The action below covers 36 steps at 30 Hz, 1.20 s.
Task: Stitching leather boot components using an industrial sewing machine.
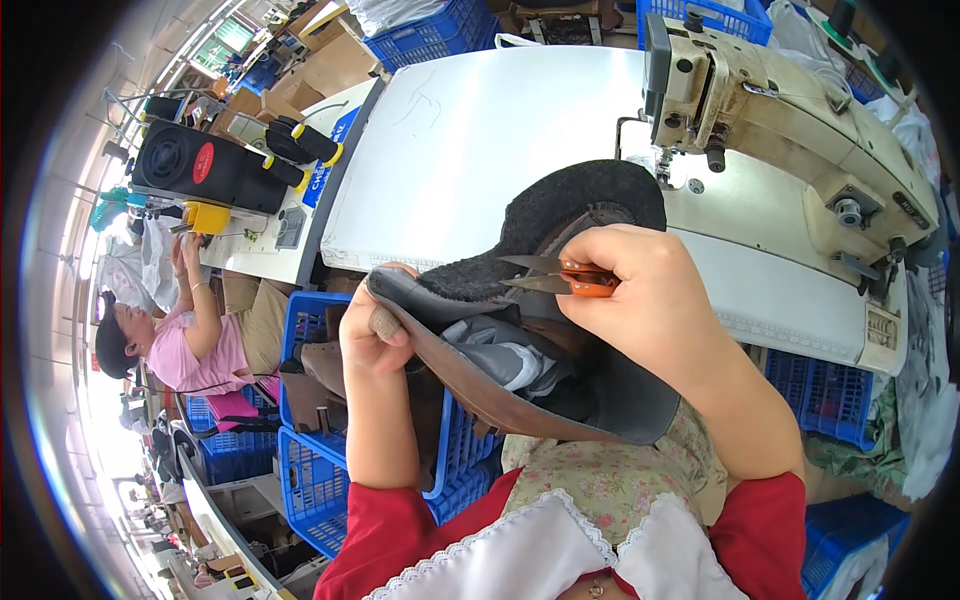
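Note:
A brown leather boot upper (pixel 480 385) with grey lining and a black fuzzy inner edge (pixel 560 205) is held up in front of me. My left hand (pixel 375 330) is closed round its left end, a tan wrap on one finger. In my right hand (pixel 640 280) are small orange-handled thread snips (pixel 585 279). Their two pointed blades stand apart and point left, over the black edge. Crumpled grey and white material (pixel 510 360) shows inside the upper. Some of my right fingers are hidden behind the upper.
A sewing machine (pixel 780 130) stands at the right on a white table (pixel 450 130). Blue crates (pixel 320 480) with brown leather pieces sit below left; another blue crate (pixel 825 395) is below right. A co-worker in pink (pixel 205 340) works at a second machine (pixel 200 165) at left.

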Motion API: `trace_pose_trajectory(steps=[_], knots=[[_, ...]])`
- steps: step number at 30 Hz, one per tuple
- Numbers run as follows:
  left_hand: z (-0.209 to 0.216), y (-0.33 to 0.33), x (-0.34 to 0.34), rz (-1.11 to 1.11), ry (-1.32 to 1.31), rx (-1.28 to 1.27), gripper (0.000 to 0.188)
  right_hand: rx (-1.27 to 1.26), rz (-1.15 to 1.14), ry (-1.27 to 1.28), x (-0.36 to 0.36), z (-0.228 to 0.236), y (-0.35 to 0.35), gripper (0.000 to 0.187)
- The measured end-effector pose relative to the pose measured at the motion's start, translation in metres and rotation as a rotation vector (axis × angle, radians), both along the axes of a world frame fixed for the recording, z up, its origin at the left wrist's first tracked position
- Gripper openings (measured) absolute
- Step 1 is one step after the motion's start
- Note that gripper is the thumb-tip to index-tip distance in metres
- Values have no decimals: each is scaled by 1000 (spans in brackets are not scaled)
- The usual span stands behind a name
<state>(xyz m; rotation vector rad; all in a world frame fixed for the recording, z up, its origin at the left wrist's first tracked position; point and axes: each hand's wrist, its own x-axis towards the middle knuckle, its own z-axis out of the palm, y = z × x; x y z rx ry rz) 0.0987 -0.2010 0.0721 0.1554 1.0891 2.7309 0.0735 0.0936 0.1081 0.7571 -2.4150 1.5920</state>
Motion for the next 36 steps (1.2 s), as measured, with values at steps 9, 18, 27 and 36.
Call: trace_pose_trajectory(steps=[9, 18, 27, 36], knots=[[-5, 1, -3, 37, -3, 1, 64, -74, 90, -286, 1, 9, 19, 17], [-11, -2, -3, -5, 44, 26, 64, -64, 161, -370, 0, 7, 34, 18], [-9, -6, 1, 31, -16, -71, 43, -31, -27, 52, 6, 12, 45, 33], [-7, -3, 2, 66, -20, -121, 41, 295, -74, 599, -5, 4, 49, 39]])
